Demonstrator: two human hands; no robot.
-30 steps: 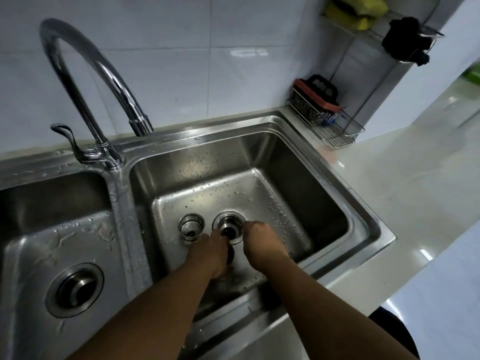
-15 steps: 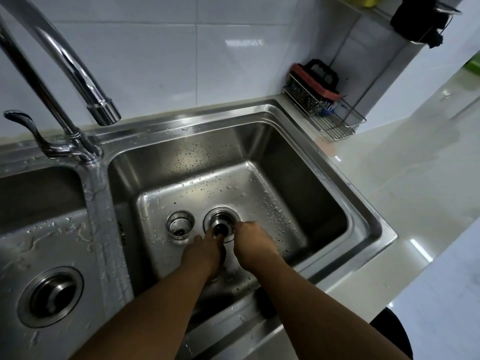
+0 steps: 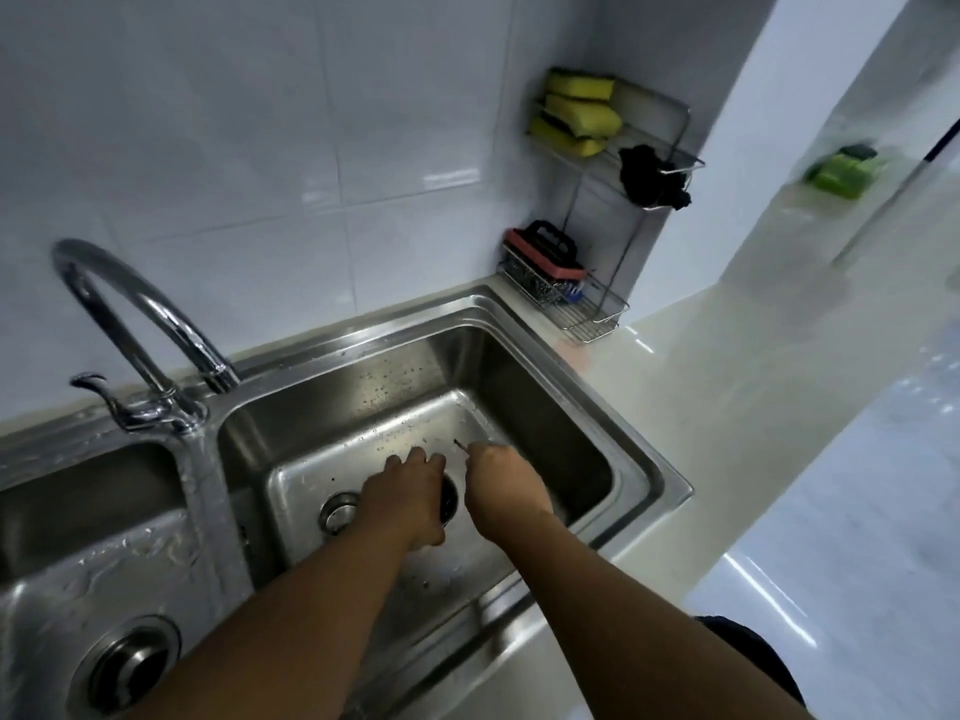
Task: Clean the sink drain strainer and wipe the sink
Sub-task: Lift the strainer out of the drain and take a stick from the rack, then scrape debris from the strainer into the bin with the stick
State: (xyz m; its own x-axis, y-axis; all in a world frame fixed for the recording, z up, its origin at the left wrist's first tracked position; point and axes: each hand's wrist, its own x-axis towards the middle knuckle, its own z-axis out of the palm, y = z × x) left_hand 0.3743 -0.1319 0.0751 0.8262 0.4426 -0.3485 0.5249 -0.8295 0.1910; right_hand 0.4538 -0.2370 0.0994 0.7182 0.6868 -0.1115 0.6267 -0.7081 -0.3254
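Both hands reach into the right basin of the steel sink [image 3: 519, 324]. The left hand [image 3: 410, 498] curls over the dark drain strainer [image 3: 448, 502] at the basin floor, covering most of it; whether it grips cannot be told. The right hand [image 3: 501, 483] is closed around a thin dark stick [image 3: 460, 445]. A loose metal cup [image 3: 338, 511] sits just left. The faucet [image 3: 150, 324] stands at the sink's back edge; sponges [image 3: 576, 116] sit on a wall rack [image 3: 654, 148] at the surface's back corner.
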